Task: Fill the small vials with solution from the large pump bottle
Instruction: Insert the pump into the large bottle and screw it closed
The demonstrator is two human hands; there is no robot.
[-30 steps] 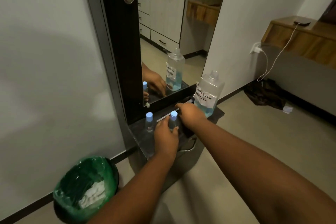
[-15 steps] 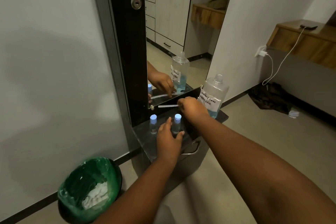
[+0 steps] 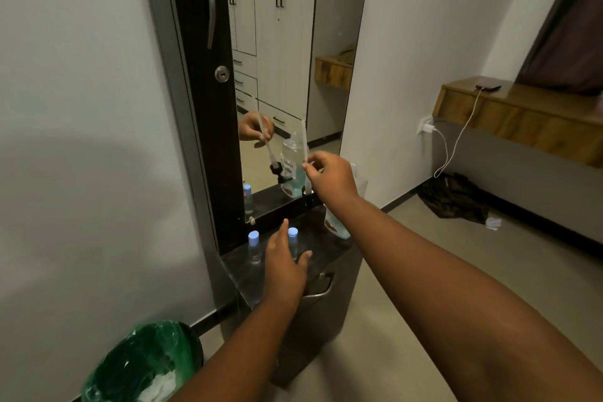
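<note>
My right hand (image 3: 329,176) pinches the thin clear dip tube (image 3: 305,143) of a pump and holds it upright, with the black pump head (image 3: 308,196) hanging at the bottom. The large clear bottle (image 3: 337,228), with a little blue solution in it, stands on the dark shelf (image 3: 241,268) partly behind my right forearm. Two small vials with pale blue caps stand on the shelf. My left hand (image 3: 284,266) brackets the right vial (image 3: 292,238), straight fingers on its left and the thumb spread to its right. The left vial (image 3: 254,245) stands alone.
A tall mirror (image 3: 287,59) behind the shelf reflects the hand, tube and bottle. A drawer handle (image 3: 321,287) sits below the shelf. A green-lined bin (image 3: 143,365) stands at the lower left. A wooden ledge (image 3: 522,111) with a phone, a charger cable and dark cloth (image 3: 453,196) lie to the right.
My right hand has lifted the pump tube off the shelf and turned it from lying flat to upright. My left hand has loosened around the right vial, its fingers now straight.
</note>
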